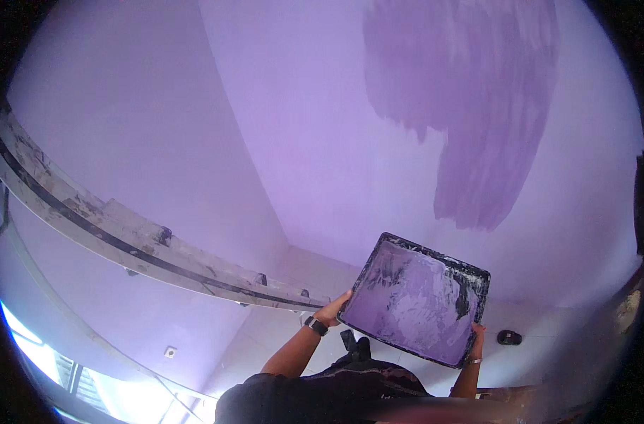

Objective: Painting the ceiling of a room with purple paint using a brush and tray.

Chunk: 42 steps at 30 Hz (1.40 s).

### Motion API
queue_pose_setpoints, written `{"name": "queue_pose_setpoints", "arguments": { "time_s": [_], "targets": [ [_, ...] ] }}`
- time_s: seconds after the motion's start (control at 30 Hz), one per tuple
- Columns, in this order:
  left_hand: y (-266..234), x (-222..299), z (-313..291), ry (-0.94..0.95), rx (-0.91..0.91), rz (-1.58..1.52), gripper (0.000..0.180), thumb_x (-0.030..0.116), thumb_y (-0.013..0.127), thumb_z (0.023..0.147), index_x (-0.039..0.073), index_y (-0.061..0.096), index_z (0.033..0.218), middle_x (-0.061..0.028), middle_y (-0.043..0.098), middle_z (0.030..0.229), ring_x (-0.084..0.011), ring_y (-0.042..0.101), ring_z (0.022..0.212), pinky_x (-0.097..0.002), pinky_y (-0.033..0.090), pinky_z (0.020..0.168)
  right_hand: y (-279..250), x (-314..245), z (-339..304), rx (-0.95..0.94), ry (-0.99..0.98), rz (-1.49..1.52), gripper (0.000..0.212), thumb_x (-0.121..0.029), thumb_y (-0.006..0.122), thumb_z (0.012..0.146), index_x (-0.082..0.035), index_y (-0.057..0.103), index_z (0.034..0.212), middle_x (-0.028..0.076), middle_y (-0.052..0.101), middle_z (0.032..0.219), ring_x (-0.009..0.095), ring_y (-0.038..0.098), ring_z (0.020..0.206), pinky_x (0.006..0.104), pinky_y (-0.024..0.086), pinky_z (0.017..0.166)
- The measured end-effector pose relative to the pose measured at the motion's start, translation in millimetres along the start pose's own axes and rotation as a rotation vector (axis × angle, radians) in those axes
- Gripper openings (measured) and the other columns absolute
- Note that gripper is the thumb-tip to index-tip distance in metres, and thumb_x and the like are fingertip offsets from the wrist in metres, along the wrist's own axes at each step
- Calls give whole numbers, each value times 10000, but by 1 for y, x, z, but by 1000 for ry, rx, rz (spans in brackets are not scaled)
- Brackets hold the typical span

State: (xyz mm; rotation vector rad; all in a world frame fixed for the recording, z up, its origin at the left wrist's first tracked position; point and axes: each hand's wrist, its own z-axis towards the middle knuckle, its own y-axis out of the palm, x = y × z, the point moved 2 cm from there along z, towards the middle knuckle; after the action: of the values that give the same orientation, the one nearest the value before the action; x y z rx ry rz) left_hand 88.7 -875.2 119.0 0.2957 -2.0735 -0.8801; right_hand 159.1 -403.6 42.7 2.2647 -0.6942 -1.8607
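Note:
Between my two hands is a black paint tray [414, 304], tilted so that its inside faces me. Purple paint coats its bottom, with black showing through along the rim and in streaks. My left hand [334, 309], below a dark watch on the wrist, is closed round the tray's left edge. At the lower right side, my right hand [478, 341] grips the opposite edge; the tray hides part of its fingers. No roller or brush shows in either hand.
A paint-spattered ladder [124, 233] runs along the left. Ahead stands a lilac wall [301, 127] with a darker purple painted patch [470, 106]. A small black object [509, 337] lies on the pale floor [265, 346]. A wall socket [170, 352] and bright window [75, 374] are lower left.

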Motion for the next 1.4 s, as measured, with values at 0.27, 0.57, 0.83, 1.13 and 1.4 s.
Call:
{"name": "queue_pose_setpoints", "arguments": {
  "time_s": [0.27, 0.57, 0.83, 1.13, 1.4],
  "targets": [
    [17, 126, 56, -257, 69, 61, 387, 323, 543, 816, 42, 554, 1083, -65, 628, 984, -163, 608, 858, -320, 483, 791, 137, -111, 41, 239, 149, -59, 289, -320, 523, 856, -72, 576, 995, 5, 561, 915, 126, 490, 909, 291, 378, 841],
    [29, 141, -4, -283, -59, 38, 336, 291, 545, 790, 51, 574, 1022, -37, 617, 931, -142, 594, 825, -280, 465, 758, 183, -157, -83, 443, -193, -491, 479, -410, 361, 946, -36, 441, 1236, -40, 464, 634, 46, 395, 590, 191, 321, 558],
    [-5, 62, -68, -220, -87, 163, 423, 257, 501, 801, 39, 479, 1163, -51, 562, 1077, -162, 543, 972, -304, 431, 840, 187, -139, -256, 767, -649, -536, 290, -174, 450, 924, -36, 454, 1179, 30, 535, 783, 107, 508, 770, 239, 406, 707],
    [-20, 30, -12, -98, -75, 139, 417, 263, 523, 783, 35, 506, 1132, -64, 593, 1028, -194, 586, 911, -329, 478, 796, 285, -173, -175, 335, -732, -1108, 211, -124, 592, 812, -27, 623, 996, 134, 588, 1053, 250, 582, 902, 331, 468, 768],
    [-16, 26, 4, -175, -67, 33, 404, 277, 507, 784, 28, 502, 1102, -83, 582, 1001, -209, 591, 893, -341, 502, 757, 290, -173, -92, 21, -573, -1506, 265, -108, 668, 745, -68, 625, 1004, 113, 602, 842, 244, 581, 738, 321, 458, 638]
  ]
}}
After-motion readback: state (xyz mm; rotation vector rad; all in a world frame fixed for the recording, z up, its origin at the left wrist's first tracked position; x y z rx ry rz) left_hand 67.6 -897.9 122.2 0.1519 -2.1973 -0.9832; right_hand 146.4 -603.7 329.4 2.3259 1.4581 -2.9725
